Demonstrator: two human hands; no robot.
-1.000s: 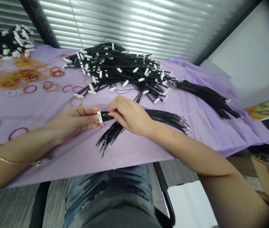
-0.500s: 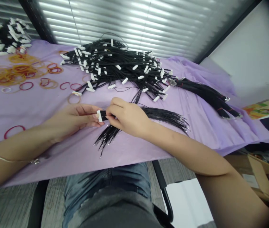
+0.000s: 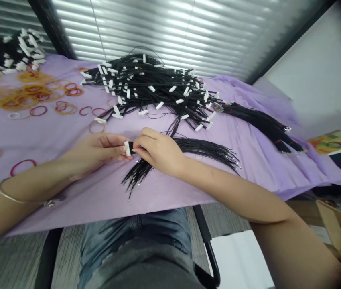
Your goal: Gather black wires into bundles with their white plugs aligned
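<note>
A white connector (image 3: 127, 148) is pinched between the thumb and fingers of my left hand (image 3: 106, 150). Black wires run from it toward my right hand (image 3: 158, 150), whose thumb and fingertips are closed on them just beside the connector. Exactly how many wires those fingertips hold is hidden. Below and behind my right hand lies a bundle of loose black wires (image 3: 208, 148) with bare metal tips, spreading to the right. More wire ends (image 3: 136, 174) fan out toward the table's front edge.
A big heap of black cables with white connectors (image 3: 155, 86) lies behind my hands. Rubber bands (image 3: 27, 96) are scattered at left, near another cable pile (image 3: 23, 50). Tied black bundles (image 3: 257, 120) lie at right on the purple tablecloth (image 3: 98, 200). A cardboard box (image 3: 333, 224) stands lower right.
Both hands stay at the connector, with my right fingers shifted only slightly. The whole view has moved a little, so the table's things appear lower and farther right.
</note>
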